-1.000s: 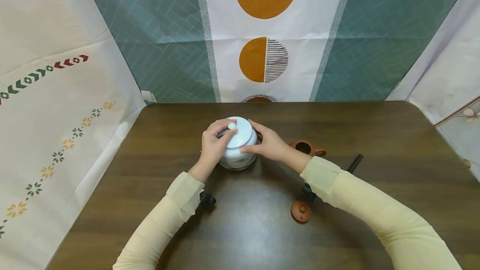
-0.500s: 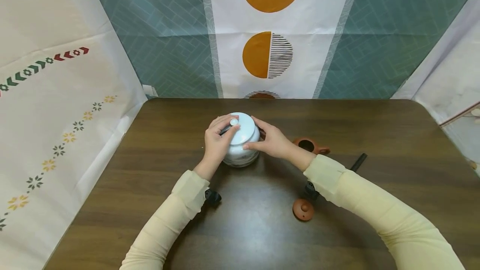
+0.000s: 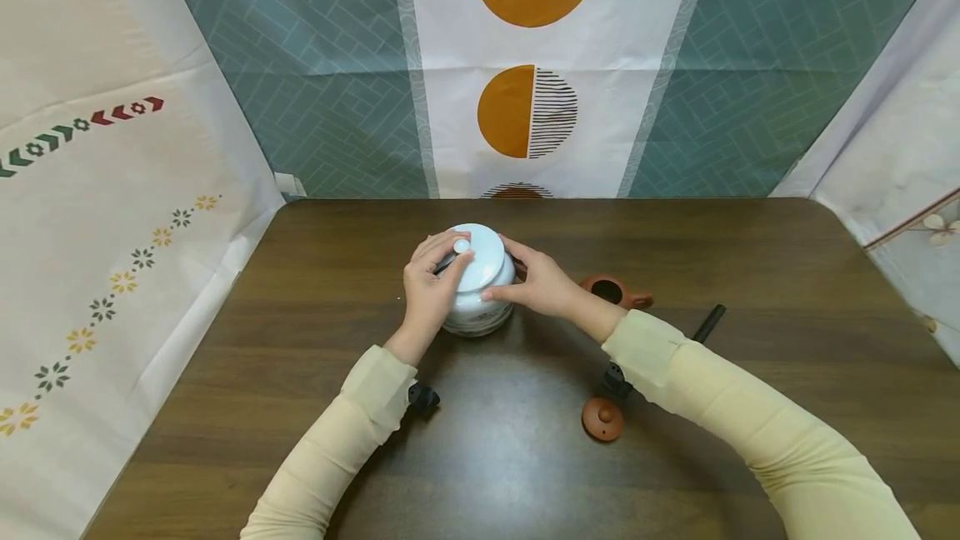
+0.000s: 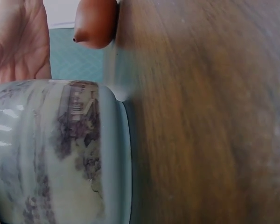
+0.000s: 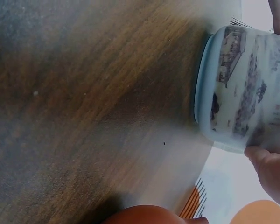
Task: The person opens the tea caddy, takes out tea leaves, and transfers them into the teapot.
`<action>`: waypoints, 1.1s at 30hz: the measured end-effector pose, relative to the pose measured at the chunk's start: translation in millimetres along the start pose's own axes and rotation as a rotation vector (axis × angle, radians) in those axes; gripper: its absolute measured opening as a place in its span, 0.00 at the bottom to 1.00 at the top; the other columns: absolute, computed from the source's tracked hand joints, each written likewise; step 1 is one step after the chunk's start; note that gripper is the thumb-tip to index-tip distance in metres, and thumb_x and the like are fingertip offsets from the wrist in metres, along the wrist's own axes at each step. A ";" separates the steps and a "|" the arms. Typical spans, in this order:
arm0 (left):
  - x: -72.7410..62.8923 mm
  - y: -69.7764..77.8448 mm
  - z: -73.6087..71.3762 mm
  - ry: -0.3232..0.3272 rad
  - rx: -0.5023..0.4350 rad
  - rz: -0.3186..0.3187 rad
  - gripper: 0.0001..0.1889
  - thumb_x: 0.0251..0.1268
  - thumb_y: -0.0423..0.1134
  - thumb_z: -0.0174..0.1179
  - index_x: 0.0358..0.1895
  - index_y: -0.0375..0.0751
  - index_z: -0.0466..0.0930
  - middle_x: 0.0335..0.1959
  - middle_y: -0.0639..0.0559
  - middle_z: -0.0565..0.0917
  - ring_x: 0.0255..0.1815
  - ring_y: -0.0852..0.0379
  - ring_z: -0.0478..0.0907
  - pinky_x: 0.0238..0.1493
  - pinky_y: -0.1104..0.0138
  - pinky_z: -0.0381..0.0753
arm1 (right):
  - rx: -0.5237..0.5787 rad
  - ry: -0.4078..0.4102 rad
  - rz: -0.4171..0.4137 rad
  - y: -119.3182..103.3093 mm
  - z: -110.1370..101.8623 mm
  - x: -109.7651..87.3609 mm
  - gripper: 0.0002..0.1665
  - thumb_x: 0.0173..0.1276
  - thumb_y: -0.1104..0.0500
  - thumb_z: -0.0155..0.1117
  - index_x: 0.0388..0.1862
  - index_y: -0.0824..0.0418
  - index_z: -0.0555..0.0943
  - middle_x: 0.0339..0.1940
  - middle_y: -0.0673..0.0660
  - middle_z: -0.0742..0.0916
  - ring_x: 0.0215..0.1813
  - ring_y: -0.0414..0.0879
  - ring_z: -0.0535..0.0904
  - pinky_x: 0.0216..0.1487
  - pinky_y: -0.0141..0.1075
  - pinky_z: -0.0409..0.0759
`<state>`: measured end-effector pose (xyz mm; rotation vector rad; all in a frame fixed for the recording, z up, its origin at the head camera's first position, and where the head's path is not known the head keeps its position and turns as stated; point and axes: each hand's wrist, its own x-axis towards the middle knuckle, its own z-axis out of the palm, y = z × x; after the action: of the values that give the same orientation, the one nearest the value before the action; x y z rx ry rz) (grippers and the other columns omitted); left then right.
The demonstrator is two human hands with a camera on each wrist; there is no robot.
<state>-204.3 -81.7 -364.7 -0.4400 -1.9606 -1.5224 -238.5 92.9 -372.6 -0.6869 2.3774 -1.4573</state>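
A white lidded porcelain jar (image 3: 480, 317) stands upright near the back of the table, with a dark landscape pattern round its body (image 5: 245, 88) in the right wrist view. Its white lid (image 3: 483, 269) sits on top. My left hand (image 3: 427, 286) pinches the lid's round knob (image 3: 462, 247) between thumb and fingers. From the other side my right hand (image 3: 547, 283) grips the jar, thumb at the front and fingers towards the back. The left wrist view shows the jar's base at the table, with my right palm (image 4: 21, 42) beyond it.
A reddish-brown clay teapot (image 3: 633, 301), lidless, stands right of the jar, partly behind my right forearm. Its small lid (image 3: 602, 419) lies nearer to me. A thin black stick (image 3: 708, 323) shows beside my right sleeve. Patterned cloth (image 3: 345, 107) hangs behind the table.
Both hands keep their hold on the jar and its lid. Only the head view shifts slightly.
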 end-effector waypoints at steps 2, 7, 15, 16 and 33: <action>0.0 0.6 0.2 0.021 -0.008 0.021 0.09 0.54 0.22 0.64 0.39 0.20 0.82 0.41 0.30 0.84 0.54 0.34 0.75 0.67 0.49 0.63 | -0.002 0.002 -0.005 -0.8 -0.5 -0.2 0.54 0.59 0.58 0.71 0.76 0.63 0.50 0.74 0.62 0.63 0.72 0.55 0.64 0.67 0.47 0.68; 2.2 0.8 -1.5 0.036 -0.023 0.038 0.10 0.52 0.21 0.65 0.39 0.20 0.82 0.41 0.29 0.84 0.54 0.34 0.75 0.67 0.50 0.63 | -0.010 0.002 -0.016 -3.0 -0.9 1.6 0.53 0.59 0.56 0.71 0.76 0.61 0.51 0.74 0.62 0.65 0.71 0.54 0.65 0.66 0.46 0.69; 5.3 3.4 -8.1 -0.071 -0.026 -0.086 0.11 0.53 0.24 0.66 0.42 0.23 0.83 0.44 0.31 0.84 0.56 0.39 0.76 0.65 0.55 0.68 | 0.005 0.004 -0.010 2.5 0.9 1.2 0.52 0.60 0.57 0.70 0.76 0.61 0.51 0.73 0.62 0.65 0.71 0.54 0.66 0.67 0.47 0.68; 5.7 4.0 -9.4 -0.077 -0.026 -0.109 0.12 0.53 0.25 0.66 0.42 0.23 0.83 0.44 0.32 0.84 0.56 0.40 0.76 0.64 0.57 0.69 | 0.003 0.002 -0.012 3.4 1.3 1.4 0.52 0.60 0.57 0.70 0.76 0.61 0.50 0.73 0.62 0.65 0.71 0.54 0.65 0.67 0.46 0.68; 11.0 -3.1 -19.8 -0.080 -0.103 -0.239 0.13 0.49 0.26 0.70 0.41 0.26 0.85 0.45 0.33 0.84 0.59 0.51 0.76 0.61 0.69 0.72 | -0.025 0.007 -0.007 2.4 0.8 -1.3 0.54 0.60 0.56 0.71 0.76 0.63 0.50 0.74 0.63 0.63 0.71 0.55 0.65 0.67 0.46 0.68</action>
<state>-209.4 -102.6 -357.0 -0.3216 -2.0621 -1.7865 -237.6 93.9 -375.0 -0.6984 2.4050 -1.4372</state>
